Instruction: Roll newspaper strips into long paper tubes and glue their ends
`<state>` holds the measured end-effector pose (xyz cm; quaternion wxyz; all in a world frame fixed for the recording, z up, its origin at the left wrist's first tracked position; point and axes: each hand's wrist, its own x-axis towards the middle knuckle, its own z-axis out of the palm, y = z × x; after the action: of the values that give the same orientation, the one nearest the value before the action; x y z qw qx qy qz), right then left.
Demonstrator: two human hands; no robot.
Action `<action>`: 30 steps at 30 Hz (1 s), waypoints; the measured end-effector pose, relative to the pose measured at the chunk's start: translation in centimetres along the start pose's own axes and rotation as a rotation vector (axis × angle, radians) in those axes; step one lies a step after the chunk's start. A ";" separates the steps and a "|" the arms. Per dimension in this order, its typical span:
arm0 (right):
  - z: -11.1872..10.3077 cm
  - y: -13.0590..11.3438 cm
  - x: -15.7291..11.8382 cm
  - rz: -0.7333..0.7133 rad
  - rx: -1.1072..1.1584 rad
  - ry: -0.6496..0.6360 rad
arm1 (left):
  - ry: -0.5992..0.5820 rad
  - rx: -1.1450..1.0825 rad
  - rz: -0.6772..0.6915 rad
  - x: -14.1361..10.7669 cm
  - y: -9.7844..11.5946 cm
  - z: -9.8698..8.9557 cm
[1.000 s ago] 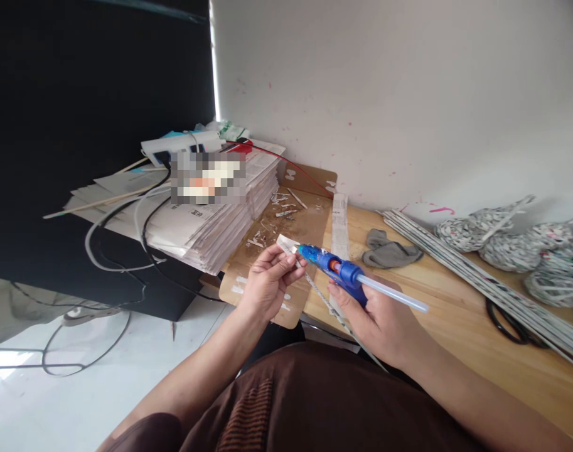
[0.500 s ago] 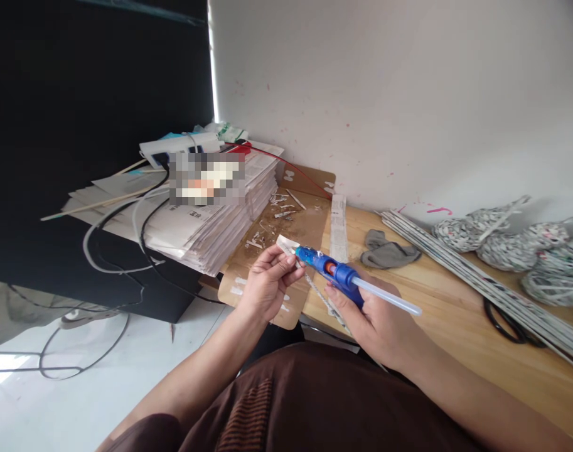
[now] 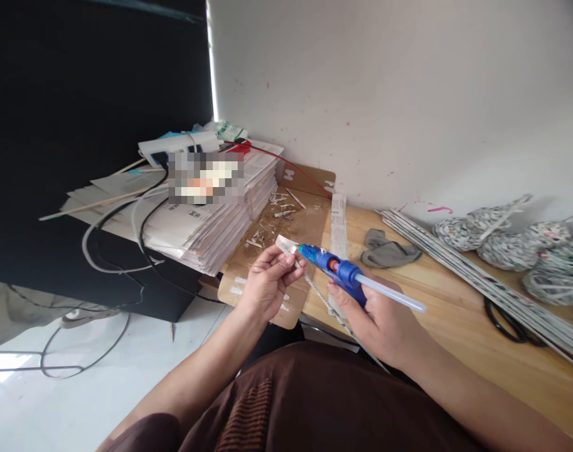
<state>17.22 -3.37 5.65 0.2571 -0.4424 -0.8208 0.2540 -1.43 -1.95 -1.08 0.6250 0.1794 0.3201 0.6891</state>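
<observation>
My left hand [image 3: 273, 279] pinches a rolled newspaper tube [image 3: 318, 292] near its end, where a pale paper flap [image 3: 285, 243] sticks out past the fingers. The thin tube slants down from there to the right, passing below my right hand. In my right hand [image 3: 378, 314] is a blue glue gun [image 3: 328, 263], its fingers wrapped round the handle. A long clear glue stick [image 3: 392, 294] juts from the back of the gun. The gun's nozzle points at the paper flap, just beside my left fingertips. Part of the handle and trigger is hidden by the hand.
A stack of newspapers [image 3: 211, 232] with a power strip [image 3: 180, 147] and cables stands at left. Paper scraps lie on cardboard [image 3: 309, 223]. To the right are a newspaper strip [image 3: 338, 226], grey cloth [image 3: 390, 250], paper rods [image 3: 479, 282], black scissor handles [image 3: 505, 321] and wound bundles [image 3: 507, 242].
My right hand has drawn the glue gun slightly to the right, and its nozzle is a little farther from the left fingers. My left hand stays in place.
</observation>
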 end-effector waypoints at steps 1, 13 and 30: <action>0.0 0.0 0.0 0.000 0.000 -0.016 | 0.000 -0.007 0.005 0.0 0.0 0.0; 0.1 -0.3 0.0 -0.007 -0.018 -0.034 | 0.024 0.000 0.001 -0.1 -0.1 -0.2; 0.3 -0.4 -0.1 -0.008 -0.042 -0.027 | 0.026 -0.013 -0.002 -0.1 0.0 -0.2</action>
<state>16.83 -3.68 5.69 0.2375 -0.4410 -0.8310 0.2419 -1.54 -2.09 -1.27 0.6227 0.1660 0.3240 0.6926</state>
